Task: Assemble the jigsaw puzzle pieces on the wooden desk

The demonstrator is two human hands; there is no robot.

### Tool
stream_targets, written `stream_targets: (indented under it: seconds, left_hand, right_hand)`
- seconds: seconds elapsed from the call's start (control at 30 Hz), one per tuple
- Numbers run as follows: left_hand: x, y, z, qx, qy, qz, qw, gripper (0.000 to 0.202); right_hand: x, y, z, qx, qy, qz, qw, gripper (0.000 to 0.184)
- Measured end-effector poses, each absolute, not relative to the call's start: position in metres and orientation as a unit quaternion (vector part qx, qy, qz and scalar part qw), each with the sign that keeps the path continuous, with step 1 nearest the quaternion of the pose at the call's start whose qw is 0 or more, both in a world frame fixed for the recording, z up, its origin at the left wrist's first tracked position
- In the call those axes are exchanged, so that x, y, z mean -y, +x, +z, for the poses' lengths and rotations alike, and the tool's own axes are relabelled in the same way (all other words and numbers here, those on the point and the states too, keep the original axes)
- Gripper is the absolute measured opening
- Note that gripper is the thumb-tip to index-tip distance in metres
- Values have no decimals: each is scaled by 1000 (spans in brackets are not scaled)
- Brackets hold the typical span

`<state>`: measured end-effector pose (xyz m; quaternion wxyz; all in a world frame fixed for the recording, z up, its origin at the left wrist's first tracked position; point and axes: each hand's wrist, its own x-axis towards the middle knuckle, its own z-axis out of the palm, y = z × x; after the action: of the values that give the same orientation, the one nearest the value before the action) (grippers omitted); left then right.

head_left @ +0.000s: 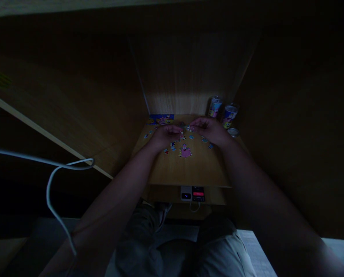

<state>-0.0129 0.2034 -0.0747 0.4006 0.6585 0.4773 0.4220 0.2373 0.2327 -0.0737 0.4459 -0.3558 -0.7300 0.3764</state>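
Both my hands rest over a small wooden desk (189,169) scattered with colourful jigsaw pieces. My left hand (166,134) has its fingers curled, pinching near a small puzzle piece (186,127) between the hands. My right hand (208,129) is also curled, its fingertips meeting that same piece. A pink joined cluster of pieces (185,151) lies just below the hands. Several loose pieces (172,146) lie around it. The scene is dim, so the grip is hard to read.
A blue puzzle picture card (161,119) lies at the desk's back left. Two printed cups (214,107) (229,115) and a lid (233,132) stand back right. A phone (198,193) and power bank (186,193) sit on a lower shelf. A white cable (56,169) hangs left. Wooden walls enclose the desk.
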Motion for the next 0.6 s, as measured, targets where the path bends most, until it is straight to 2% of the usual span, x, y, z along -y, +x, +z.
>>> stream_targets:
  seconds: [0.33, 0.6]
  left_hand:
    - [-198, -4, -72, -443, 649, 405, 467, 37]
    - [-197, -3, -69, -431, 656, 378, 491, 35]
  right_hand:
    - [-225, 230, -69, 747, -333, 404, 410, 36]
    - [-222, 229, -68, 750, -335, 408, 399, 35]
